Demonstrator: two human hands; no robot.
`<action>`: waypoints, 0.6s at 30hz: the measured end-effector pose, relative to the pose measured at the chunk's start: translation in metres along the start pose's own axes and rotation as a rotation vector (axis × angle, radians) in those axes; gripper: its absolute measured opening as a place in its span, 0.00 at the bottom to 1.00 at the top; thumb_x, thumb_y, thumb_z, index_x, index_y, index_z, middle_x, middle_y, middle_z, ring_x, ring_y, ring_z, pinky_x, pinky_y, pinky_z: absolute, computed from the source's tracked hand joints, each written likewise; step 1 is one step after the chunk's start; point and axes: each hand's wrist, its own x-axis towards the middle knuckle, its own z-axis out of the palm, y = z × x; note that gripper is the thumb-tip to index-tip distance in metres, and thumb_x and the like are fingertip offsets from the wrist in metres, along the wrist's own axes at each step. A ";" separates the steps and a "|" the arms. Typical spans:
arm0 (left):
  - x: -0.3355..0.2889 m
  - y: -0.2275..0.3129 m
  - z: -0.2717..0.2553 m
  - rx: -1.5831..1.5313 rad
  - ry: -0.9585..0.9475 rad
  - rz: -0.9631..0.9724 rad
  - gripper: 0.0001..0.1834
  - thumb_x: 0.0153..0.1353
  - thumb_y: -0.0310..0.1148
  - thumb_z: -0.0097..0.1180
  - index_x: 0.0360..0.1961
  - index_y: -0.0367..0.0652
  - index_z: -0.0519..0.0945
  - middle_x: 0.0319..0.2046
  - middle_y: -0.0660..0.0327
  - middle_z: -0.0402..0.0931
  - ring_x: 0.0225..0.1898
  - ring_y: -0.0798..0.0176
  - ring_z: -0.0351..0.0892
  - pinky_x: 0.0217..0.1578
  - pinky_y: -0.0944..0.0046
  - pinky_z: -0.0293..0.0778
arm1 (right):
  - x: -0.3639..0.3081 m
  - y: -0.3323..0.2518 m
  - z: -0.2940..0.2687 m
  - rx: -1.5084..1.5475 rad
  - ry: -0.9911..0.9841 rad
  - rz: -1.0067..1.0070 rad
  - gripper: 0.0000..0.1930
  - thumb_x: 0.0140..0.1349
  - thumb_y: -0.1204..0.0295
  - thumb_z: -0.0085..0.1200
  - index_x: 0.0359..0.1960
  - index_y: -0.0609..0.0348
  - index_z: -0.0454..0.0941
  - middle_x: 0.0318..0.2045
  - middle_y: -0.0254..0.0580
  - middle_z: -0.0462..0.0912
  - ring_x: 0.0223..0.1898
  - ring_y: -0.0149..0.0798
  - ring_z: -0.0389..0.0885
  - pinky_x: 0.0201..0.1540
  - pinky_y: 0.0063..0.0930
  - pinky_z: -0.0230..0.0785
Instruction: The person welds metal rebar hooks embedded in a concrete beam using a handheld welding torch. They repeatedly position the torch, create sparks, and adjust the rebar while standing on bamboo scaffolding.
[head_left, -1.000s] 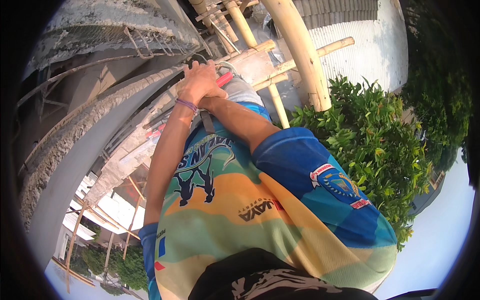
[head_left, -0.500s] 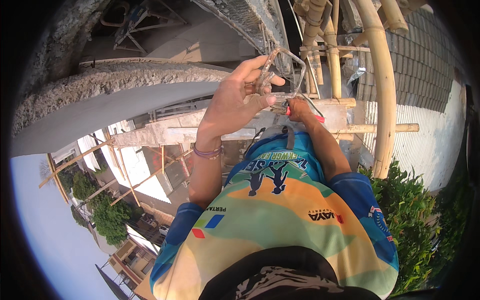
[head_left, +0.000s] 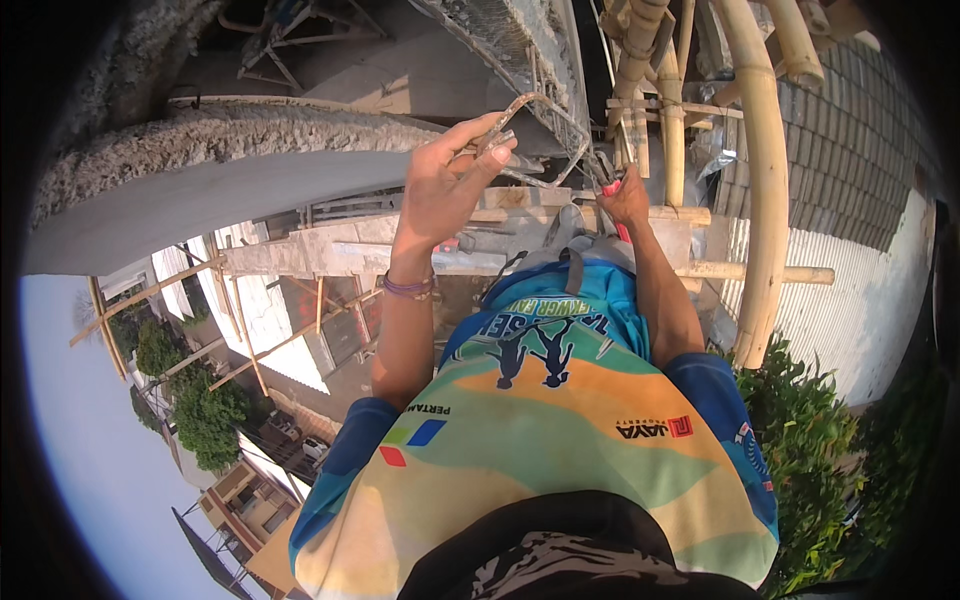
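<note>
A bent metal rod (head_left: 574, 128), shaped like an open rectangular rebar stirrup and crusted with mortar, is held up in front of me. One side of it is pinched between the thumb and fingers of my left hand (head_left: 440, 195), which wears a thin band at the wrist. To the right, my right hand (head_left: 627, 200) is wrapped round red-handled pliers (head_left: 611, 188). Their dark metal jaws point up and lie close to the rod's right corner; whether they touch it I cannot tell.
Bamboo poles (head_left: 763, 180) stand and cross on the right. A rough concrete ledge (head_left: 270, 140) runs along the left. Below my hands lies a plank (head_left: 300, 252). Tiled roofing (head_left: 840, 130), corrugated sheeting (head_left: 830, 290) and bushes (head_left: 800, 430) are lower down at the right.
My right hand has drawn the pliers up and to the right, away from my left fingers. My left hand has shifted left, and the rod has turned and tilted.
</note>
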 end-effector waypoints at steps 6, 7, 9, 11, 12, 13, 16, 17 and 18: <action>0.006 -0.051 0.016 -0.015 -0.072 -0.331 0.22 0.61 0.33 0.62 0.54 0.29 0.80 0.35 0.59 0.85 0.37 0.71 0.80 0.41 0.71 0.75 | -0.001 0.019 -0.019 0.101 0.106 0.131 0.41 0.39 0.65 0.75 0.55 0.64 0.65 0.48 0.60 0.78 0.52 0.59 0.78 0.54 0.45 0.71; 0.007 -0.061 0.021 0.037 -0.114 -0.406 0.23 0.61 0.32 0.62 0.55 0.29 0.80 0.34 0.59 0.85 0.37 0.71 0.79 0.41 0.71 0.74 | -0.002 0.020 -0.020 0.087 0.115 0.126 0.42 0.39 0.64 0.75 0.55 0.65 0.65 0.48 0.60 0.78 0.52 0.59 0.78 0.54 0.45 0.71; 0.008 -0.082 0.033 0.018 -0.153 -0.473 0.22 0.60 0.33 0.61 0.53 0.30 0.81 0.33 0.60 0.84 0.36 0.71 0.78 0.39 0.71 0.73 | -0.003 0.021 -0.020 0.067 0.104 0.125 0.42 0.40 0.64 0.75 0.56 0.65 0.65 0.49 0.60 0.78 0.53 0.59 0.78 0.55 0.45 0.70; 0.008 -0.102 0.044 -0.119 -0.168 -0.498 0.19 0.59 0.34 0.60 0.48 0.30 0.84 0.32 0.62 0.84 0.32 0.72 0.78 0.34 0.71 0.73 | -0.004 0.022 -0.019 0.058 0.071 0.131 0.42 0.40 0.64 0.75 0.56 0.66 0.65 0.50 0.61 0.78 0.54 0.58 0.77 0.56 0.44 0.70; 0.009 -0.110 0.046 -0.122 -0.182 -0.491 0.20 0.59 0.34 0.60 0.48 0.30 0.84 0.31 0.62 0.84 0.31 0.72 0.77 0.33 0.71 0.72 | -0.006 0.022 -0.018 0.062 0.062 0.116 0.42 0.40 0.64 0.75 0.56 0.66 0.65 0.50 0.61 0.78 0.54 0.58 0.77 0.56 0.44 0.70; 0.012 -0.116 0.046 -0.118 -0.207 -0.516 0.20 0.59 0.34 0.60 0.48 0.30 0.84 0.31 0.63 0.83 0.30 0.72 0.76 0.32 0.71 0.71 | -0.006 0.023 -0.017 0.071 0.061 0.086 0.42 0.40 0.64 0.75 0.56 0.66 0.65 0.50 0.61 0.78 0.54 0.58 0.77 0.56 0.43 0.70; 0.011 -0.122 0.046 -0.062 -0.264 -0.516 0.20 0.60 0.36 0.60 0.49 0.33 0.85 0.30 0.64 0.83 0.29 0.73 0.74 0.32 0.71 0.71 | -0.010 0.025 -0.015 0.057 0.037 0.068 0.41 0.40 0.65 0.75 0.56 0.66 0.65 0.50 0.61 0.78 0.54 0.58 0.77 0.57 0.43 0.70; 0.010 -0.120 0.046 -0.038 -0.263 -0.506 0.20 0.60 0.37 0.60 0.49 0.34 0.85 0.30 0.64 0.83 0.30 0.73 0.74 0.32 0.71 0.71 | -0.010 0.024 -0.014 0.055 0.025 0.072 0.41 0.40 0.65 0.74 0.56 0.66 0.65 0.50 0.61 0.78 0.54 0.58 0.77 0.57 0.43 0.70; 0.010 -0.116 0.047 -0.001 -0.265 -0.507 0.20 0.61 0.38 0.61 0.49 0.35 0.85 0.30 0.64 0.83 0.30 0.74 0.74 0.32 0.71 0.71 | -0.009 0.023 -0.014 0.057 0.021 0.070 0.41 0.40 0.65 0.74 0.56 0.66 0.66 0.50 0.61 0.78 0.54 0.58 0.77 0.57 0.43 0.70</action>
